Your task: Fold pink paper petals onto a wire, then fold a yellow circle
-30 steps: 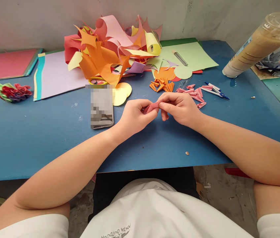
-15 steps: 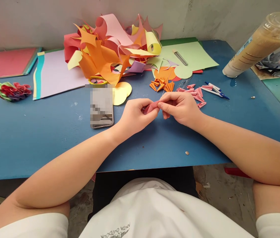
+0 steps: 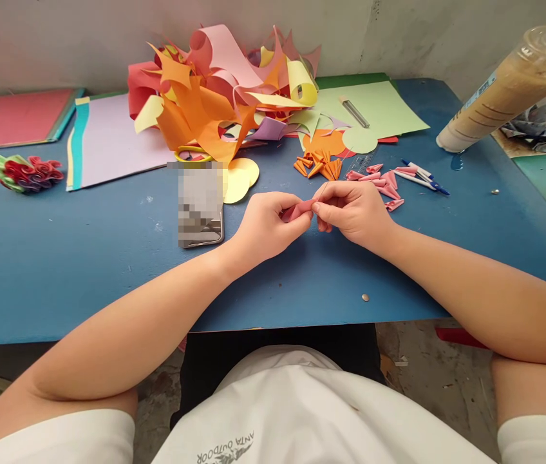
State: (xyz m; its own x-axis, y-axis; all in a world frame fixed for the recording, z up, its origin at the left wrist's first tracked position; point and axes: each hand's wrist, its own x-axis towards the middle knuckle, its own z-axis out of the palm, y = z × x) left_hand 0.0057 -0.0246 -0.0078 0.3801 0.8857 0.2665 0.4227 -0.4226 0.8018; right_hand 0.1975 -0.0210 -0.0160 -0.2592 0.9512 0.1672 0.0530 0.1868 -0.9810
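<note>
Left hand (image 3: 273, 225), right hand (image 3: 354, 209) pinching pink paper (image 3: 298, 211) well behind front edge of worktop (image 3: 316, 283); neat shaping probably needing light, even pressure.

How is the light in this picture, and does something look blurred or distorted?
Head view: fairly even light, a soft shadow on the flat blue table near the right hand; head view: a pixel mosaic hides most of the dark-framed rectangular phone; head view: the clear plastic cup leans outward, probably wide-angle distortion.
</note>
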